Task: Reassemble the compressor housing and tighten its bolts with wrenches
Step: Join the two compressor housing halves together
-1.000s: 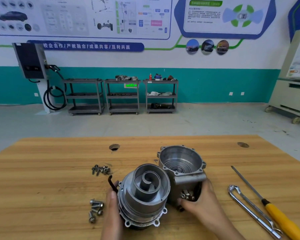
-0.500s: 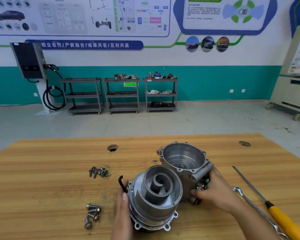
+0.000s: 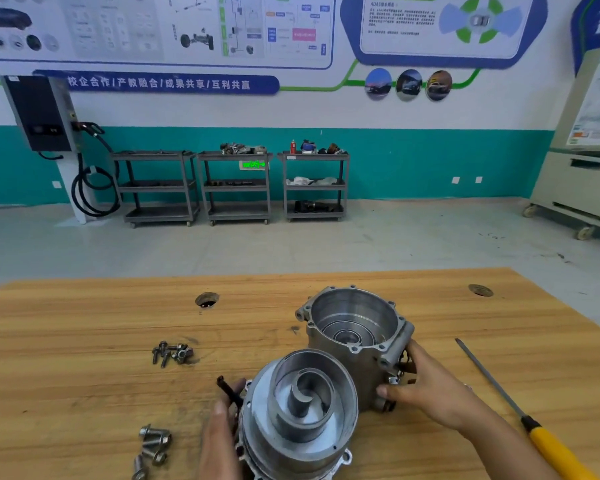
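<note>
Tipping toward the near left, the housing shell point(image 3: 355, 308) now leans its open mouth at the scroll assembly point(image 3: 302, 410), where a second ago it stood flat on the wooden table point(image 3: 84, 341); the right hand point(image 3: 426, 386) grips it at the ported block on its near right side, thumb low and fingers wrapped higher up; the left hand point(image 3: 222, 434) holds the left edge of the scroll assembly, which stands at the near middle of the table with its spiral facing up, and has stayed on that edge throughout; a small black hooked piece point(image 3: 227, 389) sticks up by the left fingertips, though whether it is held or part of the assembly cannot be told; the two halves touch or nearly touch along the shell's near wall; that lean suggests the shell is being brought round to go over the spiral, so mating appears to be the step in hand and bolting has not begun; two loose groups of bolts wait to the left, the far bolts point(image 3: 172, 353) and the near bolts point(image 3: 153, 445); a yellow-handled screwdriver point(image 3: 551, 445) lies at the right, well apart from both hands.
</note>
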